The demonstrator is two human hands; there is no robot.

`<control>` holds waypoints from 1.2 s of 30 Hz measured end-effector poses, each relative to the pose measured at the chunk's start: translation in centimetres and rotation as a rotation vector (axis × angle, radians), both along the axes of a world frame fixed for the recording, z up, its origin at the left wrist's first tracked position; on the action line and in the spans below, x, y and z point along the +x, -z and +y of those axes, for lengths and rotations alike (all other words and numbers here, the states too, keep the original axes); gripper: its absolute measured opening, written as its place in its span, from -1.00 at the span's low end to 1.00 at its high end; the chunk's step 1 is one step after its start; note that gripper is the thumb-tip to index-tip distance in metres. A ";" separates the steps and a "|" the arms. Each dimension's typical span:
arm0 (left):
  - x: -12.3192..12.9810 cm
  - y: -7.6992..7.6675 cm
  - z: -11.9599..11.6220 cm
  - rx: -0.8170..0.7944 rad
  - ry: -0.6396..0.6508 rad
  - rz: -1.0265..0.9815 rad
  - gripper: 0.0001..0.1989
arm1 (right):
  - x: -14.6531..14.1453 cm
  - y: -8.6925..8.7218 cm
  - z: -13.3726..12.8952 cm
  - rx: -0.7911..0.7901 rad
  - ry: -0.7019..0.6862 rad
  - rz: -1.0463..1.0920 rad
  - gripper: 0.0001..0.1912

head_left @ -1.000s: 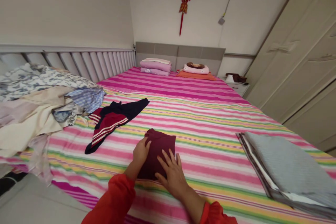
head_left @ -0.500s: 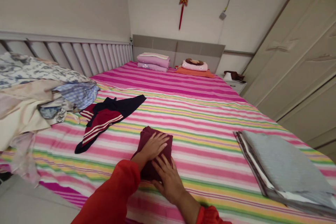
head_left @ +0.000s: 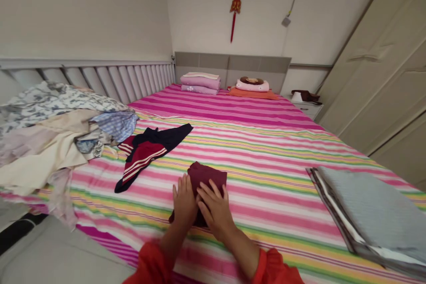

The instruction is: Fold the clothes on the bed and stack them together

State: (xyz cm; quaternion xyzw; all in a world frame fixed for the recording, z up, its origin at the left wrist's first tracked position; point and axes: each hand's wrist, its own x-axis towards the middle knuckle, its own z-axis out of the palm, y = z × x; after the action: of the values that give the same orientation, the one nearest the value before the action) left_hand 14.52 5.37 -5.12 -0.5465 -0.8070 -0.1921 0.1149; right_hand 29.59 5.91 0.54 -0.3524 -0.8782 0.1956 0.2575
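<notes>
A folded maroon garment [head_left: 208,174] lies on the striped bedsheet [head_left: 262,195] in front of me. My left hand [head_left: 184,199] rests along its left side, fingers stretched out and pointing away from me. Flat on its middle and right part lies my right hand [head_left: 214,208], with the fingers spread. Both hands press on the cloth from above without gripping it, and they hide its near part. Beyond them to the left is a navy and red garment [head_left: 146,153] with white stripes, laid out loosely.
On the left a heap of loose clothes [head_left: 66,128] reaches the bed's edge. A stack of folded grey cloth [head_left: 372,208] lies on the right. Folded purple bedding [head_left: 200,83] and a pink pillow [head_left: 253,85] sit near the headboard [head_left: 259,64]. A wardrobe [head_left: 372,71] stands at right.
My left hand has moved from across the top of the maroon garment to its left side. The right hand stays flat on it. The view has shifted slightly left and up.
</notes>
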 end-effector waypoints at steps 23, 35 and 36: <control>1.0 3.2 -1.7 0.106 0.006 0.002 -0.26 | -1.0 4.7 5.3 -1.161 0.358 1.186 -0.37; -0.9 1.5 -3.4 -0.226 0.237 -0.272 -0.57 | 2.0 2.8 2.9 -1.304 0.221 1.199 -0.55; -0.6 1.2 -3.2 -0.176 0.216 -0.329 -0.56 | 3.1 2.7 2.7 -1.305 0.230 1.197 -0.56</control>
State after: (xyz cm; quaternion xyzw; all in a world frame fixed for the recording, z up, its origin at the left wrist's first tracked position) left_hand 13.92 2.13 -6.29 -0.5990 -0.7653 -0.2187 -0.0878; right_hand 32.64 8.57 -2.16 -0.3535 -0.2698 0.7808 0.4389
